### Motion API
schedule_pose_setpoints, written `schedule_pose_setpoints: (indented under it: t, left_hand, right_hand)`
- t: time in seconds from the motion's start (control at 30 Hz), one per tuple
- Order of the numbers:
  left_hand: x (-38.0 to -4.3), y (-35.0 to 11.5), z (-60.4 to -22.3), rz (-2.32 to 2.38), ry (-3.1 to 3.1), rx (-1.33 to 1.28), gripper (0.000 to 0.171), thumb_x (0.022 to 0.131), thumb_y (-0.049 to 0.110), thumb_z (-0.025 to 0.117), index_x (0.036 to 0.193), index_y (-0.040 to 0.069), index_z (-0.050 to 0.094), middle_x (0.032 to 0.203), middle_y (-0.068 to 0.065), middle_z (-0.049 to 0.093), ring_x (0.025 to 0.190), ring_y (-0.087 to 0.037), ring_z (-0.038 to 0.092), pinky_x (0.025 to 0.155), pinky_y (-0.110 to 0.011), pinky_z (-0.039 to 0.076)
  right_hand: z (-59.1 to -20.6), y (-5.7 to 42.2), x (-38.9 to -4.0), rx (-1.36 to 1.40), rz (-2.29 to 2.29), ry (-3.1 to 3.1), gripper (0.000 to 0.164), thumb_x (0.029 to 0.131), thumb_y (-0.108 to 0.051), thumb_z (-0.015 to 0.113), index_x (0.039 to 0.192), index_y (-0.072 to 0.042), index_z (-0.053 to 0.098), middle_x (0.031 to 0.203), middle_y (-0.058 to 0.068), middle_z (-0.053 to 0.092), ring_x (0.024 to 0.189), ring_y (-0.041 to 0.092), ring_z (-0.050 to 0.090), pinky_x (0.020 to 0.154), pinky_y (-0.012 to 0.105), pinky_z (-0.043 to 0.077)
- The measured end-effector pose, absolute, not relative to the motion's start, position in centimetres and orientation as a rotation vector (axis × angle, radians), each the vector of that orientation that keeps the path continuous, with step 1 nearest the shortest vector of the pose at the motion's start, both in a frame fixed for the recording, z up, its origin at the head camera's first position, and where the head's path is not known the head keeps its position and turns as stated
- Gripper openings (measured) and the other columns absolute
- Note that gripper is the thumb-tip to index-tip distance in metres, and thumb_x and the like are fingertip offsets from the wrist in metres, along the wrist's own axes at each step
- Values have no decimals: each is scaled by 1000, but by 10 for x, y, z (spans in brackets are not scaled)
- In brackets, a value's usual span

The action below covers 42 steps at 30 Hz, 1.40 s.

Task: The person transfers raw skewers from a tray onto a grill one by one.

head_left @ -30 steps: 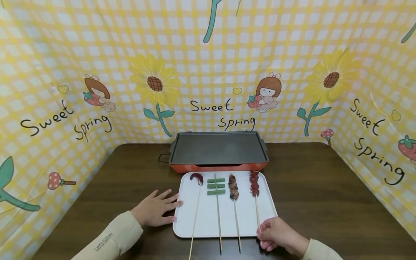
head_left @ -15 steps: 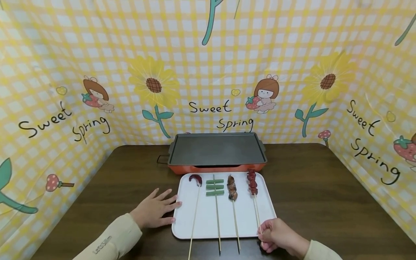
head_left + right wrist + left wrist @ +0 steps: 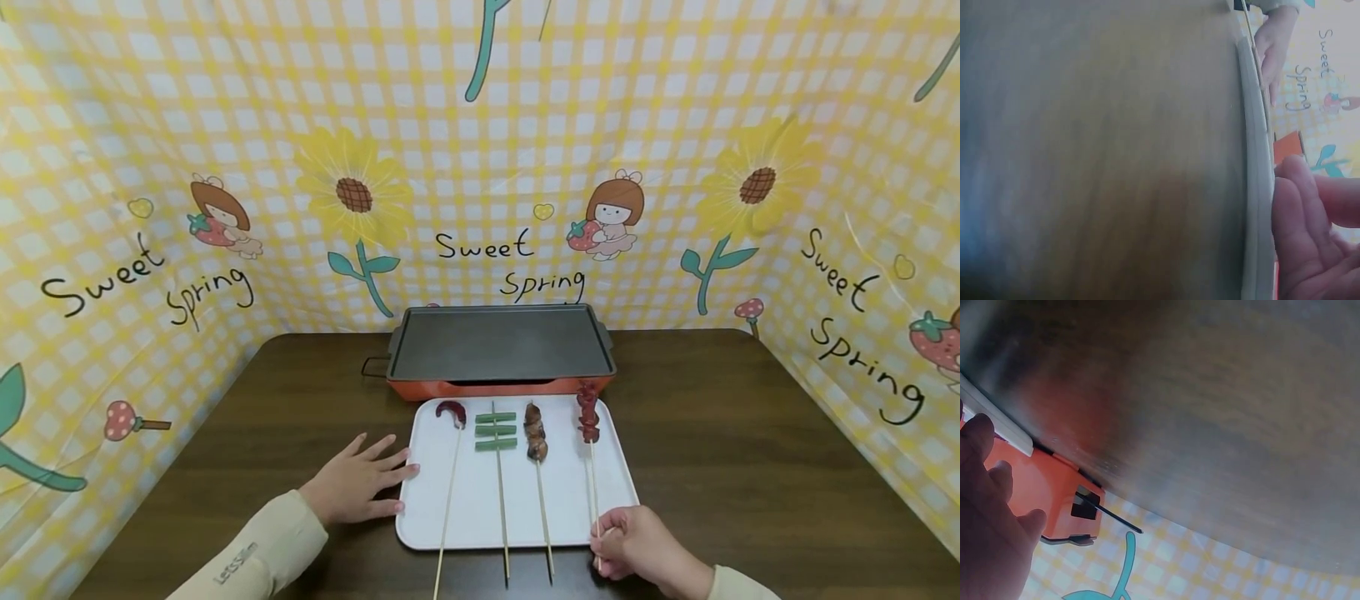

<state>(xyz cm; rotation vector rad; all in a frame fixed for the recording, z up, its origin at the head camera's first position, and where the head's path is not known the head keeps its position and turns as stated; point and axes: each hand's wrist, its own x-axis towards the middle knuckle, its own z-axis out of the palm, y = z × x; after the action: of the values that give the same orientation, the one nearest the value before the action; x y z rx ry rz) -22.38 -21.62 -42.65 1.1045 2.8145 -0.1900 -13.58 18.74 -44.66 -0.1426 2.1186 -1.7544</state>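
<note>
My right hand [image 3: 637, 546] pinches the lower end of a skewer of red meat pieces [image 3: 588, 414] at the white tray's [image 3: 472, 525] front right corner. That skewer's meat end is tilted up over the far right of the tray. My left hand [image 3: 358, 483] lies with its fingers spread at the tray's left edge, fingertips on or beside the rim. Left of the held skewer lie a brown meat skewer [image 3: 536, 433], a skewer of green bean pieces [image 3: 496, 432] and one with a dark red curled piece [image 3: 452, 412]. In the right wrist view, the right hand [image 3: 1316, 231] hides the skewer.
Just behind the tray stands an electric griddle [image 3: 502, 343] with a dark flat plate and an orange base. A wire handle [image 3: 375, 366] sticks out on its left. The dark wooden table [image 3: 720, 433] meets a checked cloth [image 3: 480, 167] at the back and sides.
The red meat skewer's far end has risen off the tray toward the griddle, its lower end still pinched by my right hand. My left hand has stayed in place.
</note>
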Motion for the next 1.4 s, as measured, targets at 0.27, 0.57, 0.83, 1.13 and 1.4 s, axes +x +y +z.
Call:
schedule_pose_setpoints:
  t: [0.27, 0.57, 0.83, 1.13, 1.4]
  left_hand:
    - [-222, -217, -427, -130, 2804, 1075, 62, 93, 60, 42, 142, 22, 50, 146, -7, 45, 139, -36, 29, 105, -62, 22]
    - [-221, -217, -425, -142, 2804, 1061, 60, 95, 58, 41, 143, 23, 48, 147, -6, 43, 139, -36, 29, 105, -62, 22]
    - [-220, -217, -426, -162, 2803, 1065, 60, 94, 59, 41, 143, 24, 49, 147, -5, 44, 139, -36, 29, 106, -61, 22]
    - [-221, -216, -426, -167, 2808, 1067, 61, 94, 60, 41, 142, 23, 49, 146, -5, 45, 139, -36, 30, 106, -61, 22]
    - [-223, -217, -427, -172, 2808, 1057, 62, 94, 62, 39, 142, 23, 50, 147, -5, 44, 139, -36, 29, 106, -61, 21]
  right_hand:
    - [-441, 181, -129, -155, -1780, 2070, 4, 86, 7, 58, 82, 9, 57, 63, 3, 62, 54, 7, 58, 52, 24, 52]
    - [-432, 177, -129, -173, -1808, 2071, 4, 86, 7, 60, 84, 9, 58, 63, 4, 63, 54, 8, 59, 53, 26, 53]
    - [-428, 174, -133, -258, -1825, 2145, 14, 85, 6, 61, 86, 18, 55, 62, 8, 63, 52, 8, 59, 52, 27, 53]
    - [-416, 169, -151, -270, -1828, 2226, 9, 85, 8, 61, 85, 17, 56, 62, 8, 64, 52, 6, 59, 51, 26, 53]
    - [-411, 165, -174, -227, -1752, 2349, 9, 86, 5, 61, 83, 13, 60, 62, 8, 65, 52, 8, 60, 53, 31, 55]
